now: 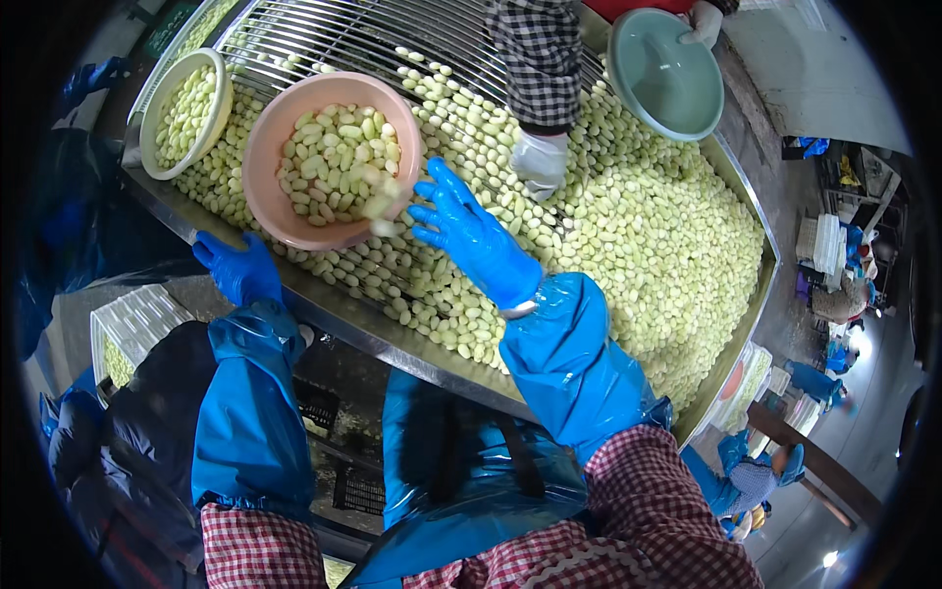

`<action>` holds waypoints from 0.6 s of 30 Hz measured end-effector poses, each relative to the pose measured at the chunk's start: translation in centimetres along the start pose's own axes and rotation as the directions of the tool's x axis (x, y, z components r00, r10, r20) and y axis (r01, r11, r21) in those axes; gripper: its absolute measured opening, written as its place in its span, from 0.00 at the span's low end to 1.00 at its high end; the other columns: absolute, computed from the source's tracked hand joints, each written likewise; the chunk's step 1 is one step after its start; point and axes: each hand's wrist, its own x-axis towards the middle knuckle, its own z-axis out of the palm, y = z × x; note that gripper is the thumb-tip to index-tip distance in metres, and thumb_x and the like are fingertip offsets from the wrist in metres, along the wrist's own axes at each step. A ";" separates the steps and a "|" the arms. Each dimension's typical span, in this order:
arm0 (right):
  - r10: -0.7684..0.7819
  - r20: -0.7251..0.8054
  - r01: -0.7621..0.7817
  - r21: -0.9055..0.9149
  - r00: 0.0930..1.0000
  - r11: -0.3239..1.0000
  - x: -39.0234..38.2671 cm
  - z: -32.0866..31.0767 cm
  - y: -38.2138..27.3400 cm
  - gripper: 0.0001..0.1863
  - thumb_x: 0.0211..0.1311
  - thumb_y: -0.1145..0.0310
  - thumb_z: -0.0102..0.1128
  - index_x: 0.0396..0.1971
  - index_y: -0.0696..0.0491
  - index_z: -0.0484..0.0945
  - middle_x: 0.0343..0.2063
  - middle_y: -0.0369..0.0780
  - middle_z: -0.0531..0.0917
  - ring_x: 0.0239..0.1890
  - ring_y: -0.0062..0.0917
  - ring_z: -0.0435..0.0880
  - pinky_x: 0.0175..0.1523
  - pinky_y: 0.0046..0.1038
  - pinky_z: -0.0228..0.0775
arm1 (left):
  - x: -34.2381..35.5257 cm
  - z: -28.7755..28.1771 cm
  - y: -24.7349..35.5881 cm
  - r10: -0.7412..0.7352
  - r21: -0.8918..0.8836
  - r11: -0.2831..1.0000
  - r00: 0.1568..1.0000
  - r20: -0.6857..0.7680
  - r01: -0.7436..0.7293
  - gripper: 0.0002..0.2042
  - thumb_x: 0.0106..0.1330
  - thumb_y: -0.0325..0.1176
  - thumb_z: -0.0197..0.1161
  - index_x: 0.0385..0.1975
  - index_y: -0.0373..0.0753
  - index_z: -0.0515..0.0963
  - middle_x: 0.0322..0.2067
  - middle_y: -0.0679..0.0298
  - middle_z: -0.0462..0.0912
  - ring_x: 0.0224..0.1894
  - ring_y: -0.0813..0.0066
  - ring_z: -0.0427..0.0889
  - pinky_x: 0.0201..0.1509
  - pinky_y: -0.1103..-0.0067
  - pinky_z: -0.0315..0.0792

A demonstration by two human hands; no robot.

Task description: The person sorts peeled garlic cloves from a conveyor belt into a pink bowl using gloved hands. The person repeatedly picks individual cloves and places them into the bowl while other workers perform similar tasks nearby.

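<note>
A pink basin point(265, 177), part filled with pale green oval fruits point(339, 152), stands on the sorting table. My right hand point(481, 240), in a blue glove, is spread just right of the basin, palm toward it. A few fruits point(381, 204) blur in the air between my fingers and the basin's near right rim. My left hand point(240, 270), also blue-gloved, is at the table's metal edge below the basin, thumb apart from the fingers; it holds nothing I can see. Loose fruits point(667, 255) cover much of the table, heaped deepest at the right.
Across the table, a co-worker's white-gloved hand point(540, 162) reaches into the fruits; their other hand point(702, 22) holds a green basin point(667, 74). A cream bowl of fruits point(186, 113) stands at left. Metal bars point(363, 29) show at the far side. Stacked white trays point(142, 319) stand lower left.
</note>
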 end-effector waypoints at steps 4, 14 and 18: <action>-0.234 -0.242 -0.208 -0.965 0.941 0.161 -1.2 -4.1 4.7 0.36 0.61 0.47 0.53 0.67 0.43 0.56 0.65 0.55 0.55 0.65 0.51 0.57 0.65 0.50 0.51 | 0.1 0.8 -0.3 -0.016 0.085 0.996 1.000 -0.019 0.017 0.39 0.57 0.44 0.62 0.66 0.36 0.53 0.66 0.46 0.52 0.58 0.43 0.68 0.55 0.60 0.69; 0.445 0.100 0.125 -0.992 0.890 -0.027 -15.6 -6.6 6.8 0.28 0.63 0.46 0.48 0.64 0.30 0.61 0.69 0.40 0.53 0.68 0.48 0.52 0.66 0.59 0.42 | -0.1 0.4 0.0 -0.019 0.143 0.990 1.000 -0.004 0.020 0.38 0.57 0.46 0.61 0.65 0.34 0.55 0.65 0.45 0.54 0.54 0.43 0.72 0.52 0.58 0.71; -0.147 -0.154 -0.090 -0.924 0.977 0.373 -14.0 -14.2 4.3 0.15 0.63 0.65 0.51 0.50 0.47 0.75 0.48 0.42 0.76 0.48 0.36 0.78 0.53 0.33 0.70 | 0.8 1.4 -2.5 0.104 0.102 0.990 0.991 -0.088 -0.094 0.39 0.56 0.46 0.61 0.65 0.32 0.55 0.65 0.43 0.53 0.52 0.42 0.74 0.50 0.59 0.72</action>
